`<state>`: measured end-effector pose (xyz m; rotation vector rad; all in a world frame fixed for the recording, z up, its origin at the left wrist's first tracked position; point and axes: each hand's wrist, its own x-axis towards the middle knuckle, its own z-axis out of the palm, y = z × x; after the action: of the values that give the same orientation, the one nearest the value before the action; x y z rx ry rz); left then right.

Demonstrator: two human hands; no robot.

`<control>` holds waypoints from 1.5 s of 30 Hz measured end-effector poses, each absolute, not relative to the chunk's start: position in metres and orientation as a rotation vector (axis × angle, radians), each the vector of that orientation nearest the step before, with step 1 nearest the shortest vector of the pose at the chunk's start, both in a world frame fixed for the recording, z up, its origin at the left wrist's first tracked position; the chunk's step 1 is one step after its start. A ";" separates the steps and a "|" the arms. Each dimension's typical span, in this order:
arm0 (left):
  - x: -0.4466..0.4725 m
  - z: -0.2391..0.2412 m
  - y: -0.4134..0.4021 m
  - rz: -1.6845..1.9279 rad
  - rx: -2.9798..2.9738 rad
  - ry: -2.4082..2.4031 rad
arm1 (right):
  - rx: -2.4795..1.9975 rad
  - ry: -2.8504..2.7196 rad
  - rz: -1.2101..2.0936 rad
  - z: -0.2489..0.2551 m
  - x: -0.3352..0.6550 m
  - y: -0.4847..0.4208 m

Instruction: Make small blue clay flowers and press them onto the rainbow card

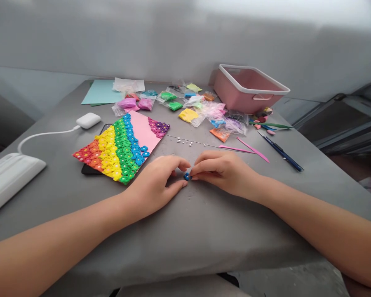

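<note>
A tiny blue clay flower (pixel 186 176) stands on the grey table between my two hands. My left hand (pixel 154 181) rests on its side, thumb and forefinger curled closely round the flower from the left. From the right, my right hand (pixel 218 171) pinches a small bit of blue clay against the flower's edge; its fingertips partly cover it. Beside my left hand lies a pink card (pixel 142 130) bearing rows of red, orange, yellow, green, blue and purple clay flowers. Part of its surface is bare pink.
Small white beads (pixel 185 142), a thin metal needle (pixel 198 143), pink tools (pixel 253 149) and a blue craft knife (pixel 281 152) lie beyond my hands. Bagged clay (pixel 188 115), a pink basket (pixel 244 93), a white earbud case (pixel 88 120) and a white power strip (pixel 15 177) surround them.
</note>
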<state>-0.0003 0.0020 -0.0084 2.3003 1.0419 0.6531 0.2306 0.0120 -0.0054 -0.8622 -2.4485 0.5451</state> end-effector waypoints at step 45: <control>0.001 -0.007 0.000 0.782 2.151 1.049 | -0.803 -2.409 0.367 -0.007 0.231 0.012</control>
<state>0.0015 -0.0004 -0.0068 2.1508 1.0491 0.7820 0.2315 0.0115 -0.0065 -0.8033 -2.4087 0.3672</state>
